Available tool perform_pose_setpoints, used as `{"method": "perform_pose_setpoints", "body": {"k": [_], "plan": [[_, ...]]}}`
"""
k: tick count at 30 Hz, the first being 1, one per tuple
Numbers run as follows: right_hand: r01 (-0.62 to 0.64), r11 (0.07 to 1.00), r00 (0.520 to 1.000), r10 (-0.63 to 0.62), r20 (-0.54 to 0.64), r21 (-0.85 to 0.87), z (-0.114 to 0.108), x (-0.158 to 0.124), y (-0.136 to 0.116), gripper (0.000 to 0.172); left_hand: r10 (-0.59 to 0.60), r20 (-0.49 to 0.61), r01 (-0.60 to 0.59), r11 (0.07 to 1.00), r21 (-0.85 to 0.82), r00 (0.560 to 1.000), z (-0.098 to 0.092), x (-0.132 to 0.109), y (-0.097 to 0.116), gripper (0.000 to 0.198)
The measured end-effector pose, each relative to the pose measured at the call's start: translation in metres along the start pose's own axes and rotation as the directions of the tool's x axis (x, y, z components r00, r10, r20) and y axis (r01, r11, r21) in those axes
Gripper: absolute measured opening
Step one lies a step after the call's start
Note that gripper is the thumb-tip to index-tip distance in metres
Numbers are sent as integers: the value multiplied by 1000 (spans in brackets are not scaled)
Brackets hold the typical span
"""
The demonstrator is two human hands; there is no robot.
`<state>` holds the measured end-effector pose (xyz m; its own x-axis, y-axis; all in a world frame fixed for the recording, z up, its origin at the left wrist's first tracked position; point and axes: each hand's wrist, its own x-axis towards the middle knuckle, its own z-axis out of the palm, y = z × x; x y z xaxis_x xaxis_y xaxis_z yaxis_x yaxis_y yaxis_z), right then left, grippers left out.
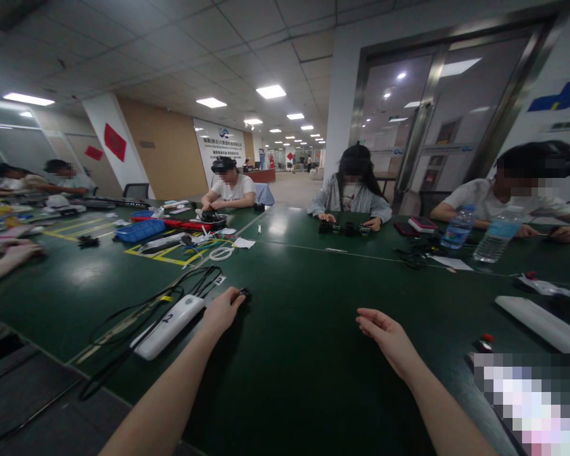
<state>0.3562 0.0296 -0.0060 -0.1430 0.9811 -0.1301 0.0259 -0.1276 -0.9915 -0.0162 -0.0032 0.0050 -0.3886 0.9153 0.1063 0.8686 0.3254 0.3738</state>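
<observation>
My left hand [223, 308] is closed in a pinch on a small black object [245, 293] at the tabletop, left of centre. The fingers cover part of the object, and its kind cannot be made out. Just left of that hand lies a white power strip [171, 326] marked "2", with black cables [142, 311] beside and across it. My right hand [384, 332] hovers over the green table [304, 354], holding nothing. Its fingers are stretched out and slightly curved, with the thumb side facing inward.
A blue bin [140, 230], cables and tools lie to the far left. Water bottles [496, 237] stand at the right, near a white strip [541, 323] and a blurred-out screen [527, 405]. Other people sit around the table; one opposite touches small black items [346, 228].
</observation>
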Motion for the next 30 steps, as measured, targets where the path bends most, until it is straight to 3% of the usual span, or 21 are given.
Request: {"method": "perform_pose_setpoints", "body": {"k": [11, 24, 30], "plan": [[-10, 1000, 1000, 10, 7, -3, -1, 0, 0, 33, 104, -30, -98, 984, 147, 994, 5, -3, 5, 28], [-33, 999, 999, 33, 5, -15, 1, -6, -9, 34, 6, -9, -5, 997, 78, 1000, 4, 0, 0, 33], [-14, 1000, 1000, 14, 11, 8, 1, -3, -4, 36, 94, -13, -92, 992, 85, 996, 6, 0, -1, 31]]}}
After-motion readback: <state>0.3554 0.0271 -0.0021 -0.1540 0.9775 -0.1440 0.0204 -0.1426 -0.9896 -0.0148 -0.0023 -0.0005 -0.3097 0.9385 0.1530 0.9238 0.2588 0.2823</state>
